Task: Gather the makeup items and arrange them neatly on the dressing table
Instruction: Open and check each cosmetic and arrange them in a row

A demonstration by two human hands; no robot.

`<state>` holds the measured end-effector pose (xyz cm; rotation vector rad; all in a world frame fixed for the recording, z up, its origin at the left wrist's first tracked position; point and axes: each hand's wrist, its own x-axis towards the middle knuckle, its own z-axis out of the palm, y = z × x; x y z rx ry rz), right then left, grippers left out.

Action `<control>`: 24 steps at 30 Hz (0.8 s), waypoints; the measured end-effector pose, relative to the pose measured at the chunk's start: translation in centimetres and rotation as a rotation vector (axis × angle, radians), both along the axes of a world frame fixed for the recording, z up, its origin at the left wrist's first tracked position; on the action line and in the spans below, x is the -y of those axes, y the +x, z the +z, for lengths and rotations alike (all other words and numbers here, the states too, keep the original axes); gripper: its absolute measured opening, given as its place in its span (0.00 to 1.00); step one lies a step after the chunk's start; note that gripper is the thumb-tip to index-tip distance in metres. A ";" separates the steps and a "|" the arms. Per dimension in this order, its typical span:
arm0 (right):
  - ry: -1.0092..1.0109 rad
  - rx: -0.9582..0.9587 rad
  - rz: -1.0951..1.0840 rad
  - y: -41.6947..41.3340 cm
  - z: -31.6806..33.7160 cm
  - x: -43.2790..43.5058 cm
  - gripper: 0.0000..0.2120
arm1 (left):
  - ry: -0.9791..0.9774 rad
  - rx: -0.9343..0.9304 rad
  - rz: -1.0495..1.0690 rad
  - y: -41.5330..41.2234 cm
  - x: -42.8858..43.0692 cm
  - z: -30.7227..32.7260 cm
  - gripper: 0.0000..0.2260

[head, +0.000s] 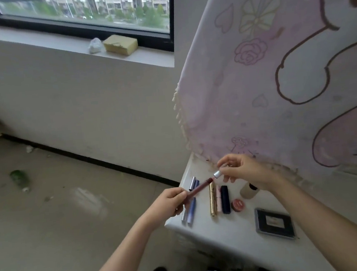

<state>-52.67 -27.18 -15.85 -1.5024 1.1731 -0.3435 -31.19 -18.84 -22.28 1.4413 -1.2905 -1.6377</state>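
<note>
A maroon lip pencil (199, 188) is held in mid-air above the left end of the white worktop (225, 235), at lower centre of the frame. Its lower end is gripped by the curled fingers of the left hand (170, 201). A silver cap (217, 173) at its upper tip is pinched between thumb and forefinger of the right hand (241, 171). Whether the cap is seated on the tip or just off it cannot be told.

Beneath the pencil, a silver pen (192, 182) and a lilac tube (191, 212) are laid side by side near the worktop's left edge. To their right, a gold tube (212, 199), a pink tube (218, 199) and a dark navy lipstick (225, 199) are lined up in parallel, close together. Further right, a small round reddish pot (237, 204) is seen. A beige bottle (248, 192) lies behind it, partly hidden by the right wrist. A black compact (275, 224) is placed toward the lower right. A pink printed cloth (276, 83) is draped behind the worktop.
</note>
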 end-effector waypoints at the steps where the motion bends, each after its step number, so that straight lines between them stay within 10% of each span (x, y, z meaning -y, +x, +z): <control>1: 0.013 -0.028 -0.005 -0.3 -0.3 0.2 0.03 | 0.008 0.005 0.024 -0.7 -0.1 0.0 0.11; 15: 0.074 -0.065 0.354 -4.2 -2.9 2.3 0.04 | 0.055 -0.008 0.425 -8.3 -4.2 -2.4 0.05; 24: -0.165 -0.396 0.737 -1.2 -6.2 5.1 0.13 | 0.055 0.586 0.444 -9.8 -5.3 -5.7 0.03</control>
